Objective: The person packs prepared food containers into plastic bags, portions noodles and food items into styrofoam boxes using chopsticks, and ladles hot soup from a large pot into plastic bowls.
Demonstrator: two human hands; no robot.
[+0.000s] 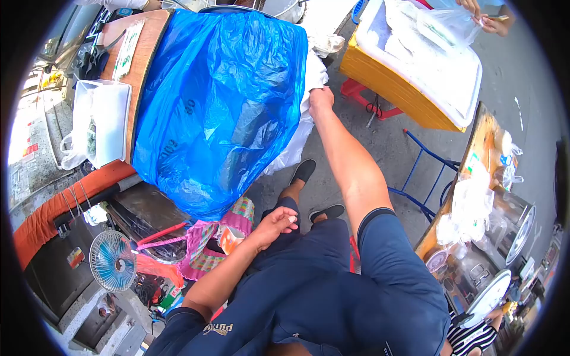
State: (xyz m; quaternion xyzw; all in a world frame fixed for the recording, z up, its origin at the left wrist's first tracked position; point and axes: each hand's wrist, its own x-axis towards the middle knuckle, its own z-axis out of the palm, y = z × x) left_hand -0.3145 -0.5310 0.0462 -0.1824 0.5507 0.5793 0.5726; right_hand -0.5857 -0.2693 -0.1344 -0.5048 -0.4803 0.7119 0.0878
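My right hand point(321, 99) reaches forward, its fingers closed on the edge of a white sheet point(297, 139), cloth or plastic. That sheet hangs out from under a large blue plastic bag point(225, 101) spread over a surface in front of me. My left hand point(278, 226) is curled in front of my waist. A small pale bit shows at its fingertips, too small to name. Beside this hand, a pink checkered bag point(205, 244) holds an orange-and-white packet point(230, 240).
On the left stand a white bin point(104, 118) and a fan point(113, 261). At upper right, another person's hands point(490, 21) hold a plastic bag by a yellow-sided foam box point(404, 89). A blue metal frame point(418, 178) stands near a wooden table point(482, 133) on the right.
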